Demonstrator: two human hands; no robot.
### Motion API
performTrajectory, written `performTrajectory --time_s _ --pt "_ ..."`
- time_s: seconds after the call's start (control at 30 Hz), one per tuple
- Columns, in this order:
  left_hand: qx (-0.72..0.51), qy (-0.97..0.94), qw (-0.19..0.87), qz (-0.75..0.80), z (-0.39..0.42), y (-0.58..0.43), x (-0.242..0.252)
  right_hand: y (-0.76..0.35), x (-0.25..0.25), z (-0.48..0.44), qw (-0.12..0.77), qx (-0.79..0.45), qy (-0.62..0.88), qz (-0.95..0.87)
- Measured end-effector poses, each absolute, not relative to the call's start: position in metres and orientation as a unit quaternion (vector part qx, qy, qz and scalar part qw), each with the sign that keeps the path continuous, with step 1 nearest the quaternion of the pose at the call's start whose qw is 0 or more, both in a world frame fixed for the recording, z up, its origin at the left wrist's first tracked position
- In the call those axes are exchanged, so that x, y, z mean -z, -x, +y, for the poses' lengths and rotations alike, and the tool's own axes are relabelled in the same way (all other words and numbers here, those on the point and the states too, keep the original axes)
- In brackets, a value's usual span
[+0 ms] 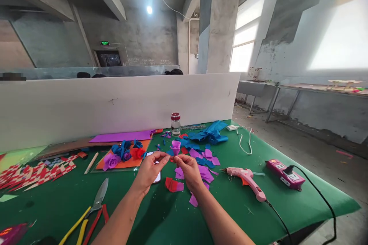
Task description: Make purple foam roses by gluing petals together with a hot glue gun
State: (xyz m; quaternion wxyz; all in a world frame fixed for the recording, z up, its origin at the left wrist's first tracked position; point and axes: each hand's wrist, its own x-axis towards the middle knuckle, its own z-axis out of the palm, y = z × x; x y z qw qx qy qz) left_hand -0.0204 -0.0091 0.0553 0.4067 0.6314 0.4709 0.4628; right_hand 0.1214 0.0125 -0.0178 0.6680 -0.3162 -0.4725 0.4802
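Observation:
A small purple crepe-paper flower [175, 146] rises from between my fingertips, its petals flaring at the top. My left hand [151, 168] pinches at its narrow base with thumb and forefinger. Closed in a similar pinch, my right hand [188, 170] meets the left at the same spot; the fingers hide most of the base. Under the hands lie loose purple paper petals [205, 174] and a red and purple scrap [174, 185]. A phone [157, 176] shows partly behind my left hand.
A pink glue gun [245, 179] and a plugged-in power strip [284, 175] lie right, with a trailing cord. Shears [99, 199] lie left. Finished paper flowers [123, 153] rest on orange paper. A lidded jar [175, 124] and blue crepe paper [211, 133] are before a white partition [120, 103].

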Motion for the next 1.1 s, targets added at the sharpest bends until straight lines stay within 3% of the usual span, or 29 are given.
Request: performTrajectory --time_s 0.23,0.3,0.4,0.5,0.8,1.1 --pt "-0.462 -0.622 0.47 0.423 0.004 0.025 -0.029 -0.117 0.017 0.006 0.618 -0.584 0.285 -0.442" --pt "-0.507 -0.636 0.37 0.449 0.003 0.03 -0.025 -0.115 0.018 0.004 0.606 -0.595 0.301 -0.433" --pt "-0.54 -0.692 0.141 0.457 0.001 0.042 -0.026 -0.114 0.021 0.004 0.591 -0.558 0.339 -0.473" --pt "-0.503 -0.756 0.032 0.418 -0.001 0.05 -0.032 -0.114 0.022 0.003 0.578 -0.498 0.371 -0.53" --pt "-0.463 -0.801 -0.085 0.369 -0.003 0.045 -0.038 -0.116 0.019 -0.001 0.562 -0.443 0.374 -0.59" --pt "-0.454 -0.816 -0.098 0.346 -0.004 0.043 -0.042 -0.12 0.013 -0.004 0.565 -0.406 0.391 -0.602"
